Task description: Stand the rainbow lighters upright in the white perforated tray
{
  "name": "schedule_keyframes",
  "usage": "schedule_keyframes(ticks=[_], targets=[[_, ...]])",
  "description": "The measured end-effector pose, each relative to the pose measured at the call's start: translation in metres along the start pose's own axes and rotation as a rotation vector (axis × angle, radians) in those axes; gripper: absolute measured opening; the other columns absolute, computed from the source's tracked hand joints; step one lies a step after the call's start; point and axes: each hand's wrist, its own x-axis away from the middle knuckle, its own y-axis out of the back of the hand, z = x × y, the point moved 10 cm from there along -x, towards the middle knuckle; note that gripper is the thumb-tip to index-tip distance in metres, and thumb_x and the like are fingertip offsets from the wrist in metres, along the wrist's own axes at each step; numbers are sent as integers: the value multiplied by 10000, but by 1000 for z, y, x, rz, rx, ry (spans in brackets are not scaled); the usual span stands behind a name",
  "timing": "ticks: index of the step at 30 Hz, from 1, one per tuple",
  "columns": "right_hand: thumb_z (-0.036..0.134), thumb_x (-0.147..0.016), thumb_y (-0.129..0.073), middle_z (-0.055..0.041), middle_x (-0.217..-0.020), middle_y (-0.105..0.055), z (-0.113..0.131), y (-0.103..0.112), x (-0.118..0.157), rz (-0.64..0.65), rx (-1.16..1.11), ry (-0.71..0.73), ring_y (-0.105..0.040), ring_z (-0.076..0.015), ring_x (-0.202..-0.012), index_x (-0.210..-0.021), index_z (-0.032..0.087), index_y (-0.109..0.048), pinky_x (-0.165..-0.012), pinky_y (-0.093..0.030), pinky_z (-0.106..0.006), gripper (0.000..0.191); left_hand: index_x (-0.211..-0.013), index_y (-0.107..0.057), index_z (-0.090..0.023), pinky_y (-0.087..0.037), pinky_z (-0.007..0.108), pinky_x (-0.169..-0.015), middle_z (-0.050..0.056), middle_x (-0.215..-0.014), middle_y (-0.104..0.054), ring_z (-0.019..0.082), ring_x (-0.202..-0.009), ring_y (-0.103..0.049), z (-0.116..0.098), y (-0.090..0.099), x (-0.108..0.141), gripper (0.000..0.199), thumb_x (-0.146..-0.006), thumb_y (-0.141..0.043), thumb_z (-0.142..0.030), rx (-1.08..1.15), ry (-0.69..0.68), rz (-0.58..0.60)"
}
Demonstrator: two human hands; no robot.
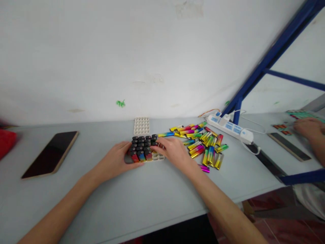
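Upright lighters (141, 153) with black tops and shiny coloured bodies stand in rows in a white tray (158, 158) with round-cornered slots. My left hand (117, 158) is curled round the left side of the tray, thumb along its front edge, steadying it. My right hand (170, 149) is over the tray's right side, its fingers pinched on a lighter (154, 143) in the right-hand row; the fingers partly cover it. Some bare slots show below my right fingers. A heap of loose lighters (198, 149), gold, pink, blue and green, lies right of my right hand.
Behind the filled tray lies another white slotted tray (141, 126). A dark phone (52, 154) rests at the left, a red item (6, 142) beyond it. A white power strip (230, 128) and blue frame (237, 105) stand right. Another person's hand (308, 126) is at the far right.
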Motion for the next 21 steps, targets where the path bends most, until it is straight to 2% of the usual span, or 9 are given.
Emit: schedule_keyframes(ticks=[4, 8, 11, 13, 15, 18, 21], targets=[[527, -977, -729, -43, -810, -771, -5, -3, 1, 62, 12, -117, -681, -177, -766, -882, 203, -776, -657, -360, -261, 341, -1012, -720, -258, -597, 533, -935, 116, -1081, -788, 392, -1028, -738, 4, 2, 1, 531, -727, -754, -705, 3, -12, -54], [529, -956, -755, -25, -778, -767, -9, 0, 5, 77, -73, -91, -670, -162, -724, -857, 200, -774, -648, -361, -257, 344, -1065, -711, -275, -606, 528, -943, 106, -1116, -790, 388, -1047, -740, 6, 2, 1, 529, -731, -772, -680, 29, -49, -79], [492, -966, -755, -11, -752, -757, -20, 28, 7, -45, -144, -58, -661, -148, -688, -862, 198, -768, -663, -403, -249, 312, -1070, -700, -283, -608, 507, -921, 104, -1108, -788, 374, -1029, -741, 7, 2, 1, 519, -735, -778, -672, 34, -51, -81], [427, -996, -732, -15, -767, -766, -38, 56, 13, -167, -151, -99, -671, -150, -677, -906, 197, -773, -681, -446, -252, 251, -1006, -697, -281, -609, 503, -875, 103, -1057, -784, 371, -981, -739, 7, 2, 2, 491, -733, -769, -683, 27, -42, -80], [347, -1010, -714, -37, -848, -791, -58, 80, 26, -237, -98, -146, -712, -177, -744, -993, 201, -781, -729, -499, -273, 161, -923, -680, -277, -601, 502, -835, 99, -986, -771, 361, -919, -728, 6, 2, 2, 468, -732, -757, -697, 17, -38, -78], [217, -993, -689, -91, -1075, -796, -78, 94, 51, -181, 68, -110, -737, -248, -984, -1065, 209, -784, -915, -555, -374, 120, -847, -638, -274, -584, 502, -817, 89, -902, -741, 342, -854, -704, 5, 1, 1, 464, -728, -751, -708, 11, -37, -73], [135, -999, -610, -110, -1119, -782, -98, 85, 71, -36, 186, -81, -721, -285, -1084, -1072, 207, -785, -1007, -552, -454, 203, -845, -630, -275, -574, 506, -818, 89, -890, -731, 341, -850, -692, 4, 0, 0, 460, -726, -754, -701, 29, -36, -70]])
